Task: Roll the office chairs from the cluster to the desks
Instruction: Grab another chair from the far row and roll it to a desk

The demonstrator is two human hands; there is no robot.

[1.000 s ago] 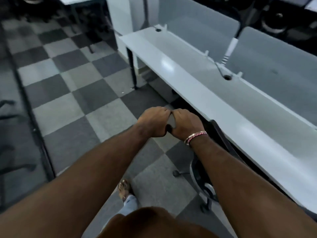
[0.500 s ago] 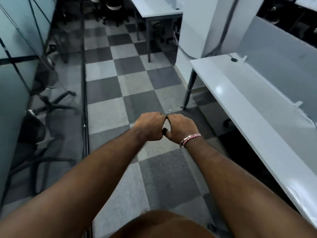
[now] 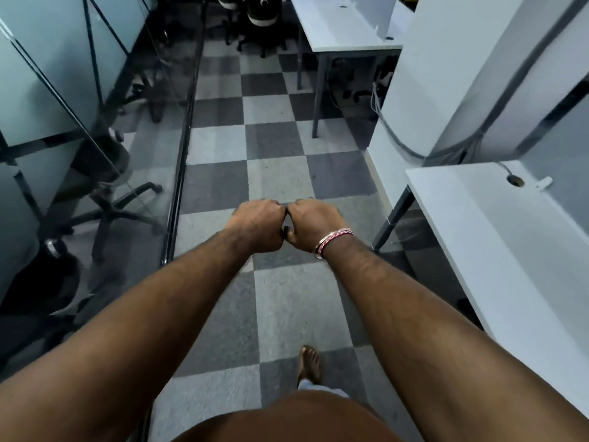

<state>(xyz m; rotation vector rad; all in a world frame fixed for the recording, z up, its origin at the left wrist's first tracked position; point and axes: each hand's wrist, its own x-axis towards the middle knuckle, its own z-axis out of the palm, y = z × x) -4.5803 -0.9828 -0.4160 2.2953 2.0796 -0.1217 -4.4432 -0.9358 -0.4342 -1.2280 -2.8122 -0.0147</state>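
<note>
My left hand (image 3: pixel 258 226) and my right hand (image 3: pixel 314 223) are stretched out in front of me as fists, knuckles touching, and hold nothing. Below them lies the checkered carpet aisle (image 3: pixel 277 173). A cluster of black office chairs (image 3: pixel 255 17) stands at the far end of the aisle. A white desk (image 3: pixel 497 224) runs along my right. A second white desk (image 3: pixel 334 30) stands farther ahead on the right.
A glass partition (image 3: pixel 63 90) lines the left side, with black office chairs (image 3: pixel 105 186) behind it. A white pillar (image 3: pixel 471 74) with cables rises between the two desks. My foot (image 3: pixel 309 365) is on the carpet.
My view has swung left from the desk and down the aisle. The chair at the desk has left view. Both fists stay pressed together.
</note>
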